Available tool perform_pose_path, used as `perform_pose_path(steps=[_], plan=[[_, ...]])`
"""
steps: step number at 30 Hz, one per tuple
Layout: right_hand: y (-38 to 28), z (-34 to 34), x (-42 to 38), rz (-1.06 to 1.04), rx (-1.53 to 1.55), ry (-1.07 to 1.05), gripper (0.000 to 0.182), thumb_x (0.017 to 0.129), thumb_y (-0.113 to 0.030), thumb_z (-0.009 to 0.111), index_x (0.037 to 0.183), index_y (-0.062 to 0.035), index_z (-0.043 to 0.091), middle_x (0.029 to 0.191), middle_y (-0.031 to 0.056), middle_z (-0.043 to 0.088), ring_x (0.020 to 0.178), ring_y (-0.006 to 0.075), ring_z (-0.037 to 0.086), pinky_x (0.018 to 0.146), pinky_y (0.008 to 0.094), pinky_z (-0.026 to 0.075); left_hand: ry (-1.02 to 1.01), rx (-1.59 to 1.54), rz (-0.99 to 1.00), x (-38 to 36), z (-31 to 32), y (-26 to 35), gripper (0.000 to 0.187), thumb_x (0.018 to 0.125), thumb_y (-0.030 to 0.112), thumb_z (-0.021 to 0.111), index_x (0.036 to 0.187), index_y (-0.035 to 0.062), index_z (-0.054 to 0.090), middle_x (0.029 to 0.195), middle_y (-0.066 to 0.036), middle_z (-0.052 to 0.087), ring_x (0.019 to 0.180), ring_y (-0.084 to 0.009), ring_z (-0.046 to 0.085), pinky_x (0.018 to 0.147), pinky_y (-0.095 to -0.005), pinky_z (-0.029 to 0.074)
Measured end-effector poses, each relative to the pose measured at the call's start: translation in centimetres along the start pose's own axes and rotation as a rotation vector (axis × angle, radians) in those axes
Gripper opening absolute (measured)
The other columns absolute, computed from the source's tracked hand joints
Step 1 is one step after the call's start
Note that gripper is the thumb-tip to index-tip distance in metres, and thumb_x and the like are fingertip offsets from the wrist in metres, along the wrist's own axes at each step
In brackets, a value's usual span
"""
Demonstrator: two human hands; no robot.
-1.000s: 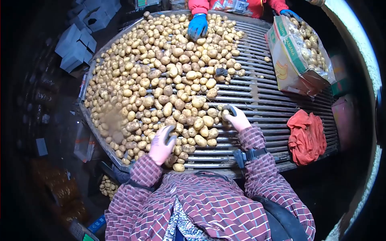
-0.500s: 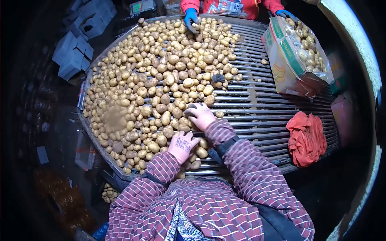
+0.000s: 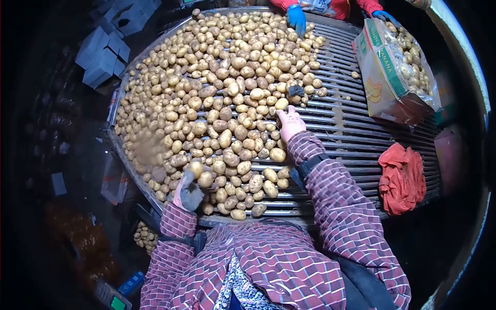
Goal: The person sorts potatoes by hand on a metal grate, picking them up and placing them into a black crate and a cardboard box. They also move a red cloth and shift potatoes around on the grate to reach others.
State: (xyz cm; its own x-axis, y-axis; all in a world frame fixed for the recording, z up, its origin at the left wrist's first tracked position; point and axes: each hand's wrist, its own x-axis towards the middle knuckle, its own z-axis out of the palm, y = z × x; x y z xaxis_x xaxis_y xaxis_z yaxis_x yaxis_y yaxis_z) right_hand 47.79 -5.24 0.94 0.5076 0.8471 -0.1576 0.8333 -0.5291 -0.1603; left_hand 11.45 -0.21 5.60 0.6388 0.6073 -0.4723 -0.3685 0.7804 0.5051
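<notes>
Potatoes (image 3: 227, 98) crowd the left and middle of the slatted table (image 3: 356, 139), leaving no gaps between them. Bare slats lie open on the right, bounded by the cardboard box (image 3: 385, 77) and the red cloth (image 3: 403, 178).

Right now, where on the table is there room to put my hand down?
The bare metal slats between the heap of yellow-brown potatoes, the banana-print cardboard box and the crumpled red cloth lie free. The table's left half is crowded.

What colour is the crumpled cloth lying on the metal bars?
Orange-red; the cloth shows best in the head view.
</notes>
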Motion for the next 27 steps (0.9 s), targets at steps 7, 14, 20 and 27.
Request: perform_pose_path(steps=[7, 14, 20, 27], plan=[[2.7, -3.7, -3.1, -0.002, 1.023, -0.09, 0.05, 0.071, -0.024, 0.075, 0.113, -0.0003, 0.059, 0.106, 0.0107, 0.064, 0.097, 0.0185, 0.059, 0.088, 0.0318, 0.047, -0.279, 1.888, 0.507, 4.7, 4.4, -1.2, 0.048, 0.068, 0.012, 0.073, 0.113, 0.0118, 0.058, 0.126, -0.013, 0.051, 0.11, -0.0282, 0.055, 0.093, -0.0393, 0.046], [0.7, -4.2, -16.4, -0.376, 0.608, -0.364, 0.051, 0.071, -0.032, 0.073, 0.115, -0.0089, 0.06, 0.123, 0.0155, 0.055, 0.103, 0.0305, 0.06, 0.091, 0.0379, 0.048, -0.275, 2.447, -0.1, 7.6, 8.8, -3.1, 0.048, 0.07, 0.02, 0.074, 0.115, 0.0195, 0.059, 0.124, -0.018, 0.046, 0.104, -0.0317, 0.06, 0.083, -0.0409, 0.052], [-3.5, -1.6, -18.4, -0.429, 0.215, -0.538, 0.041, 0.07, -0.03, 0.073, 0.106, -0.0121, 0.065, 0.138, 0.0163, 0.038, 0.099, 0.0344, 0.061, 0.084, 0.0413, 0.051, -0.173, 2.336, 0.108, 5.9, 6.8, -4.0, 0.045, 0.07, 0.019, 0.073, 0.113, 0.0182, 0.061, 0.117, -0.018, 0.049, 0.099, -0.0322, 0.06, 0.081, -0.0397, 0.052], [-1.7, -4.0, -17.7, 0.122, 1.876, -0.774, 0.06, 0.087, -0.045, 0.054, 0.132, -0.0058, 0.047, 0.138, 0.0163, 0.045, 0.112, 0.0292, 0.057, 0.082, 0.0332, 0.053, -0.253, 0.301, -0.184, 0.4, -1.5, 0.2, 0.056, 0.082, 0.024, 0.067, 0.131, 0.008, 0.046, 0.109, -0.009, 0.059, 0.088, -0.0192, 0.06, 0.07, -0.0295, 0.053]])
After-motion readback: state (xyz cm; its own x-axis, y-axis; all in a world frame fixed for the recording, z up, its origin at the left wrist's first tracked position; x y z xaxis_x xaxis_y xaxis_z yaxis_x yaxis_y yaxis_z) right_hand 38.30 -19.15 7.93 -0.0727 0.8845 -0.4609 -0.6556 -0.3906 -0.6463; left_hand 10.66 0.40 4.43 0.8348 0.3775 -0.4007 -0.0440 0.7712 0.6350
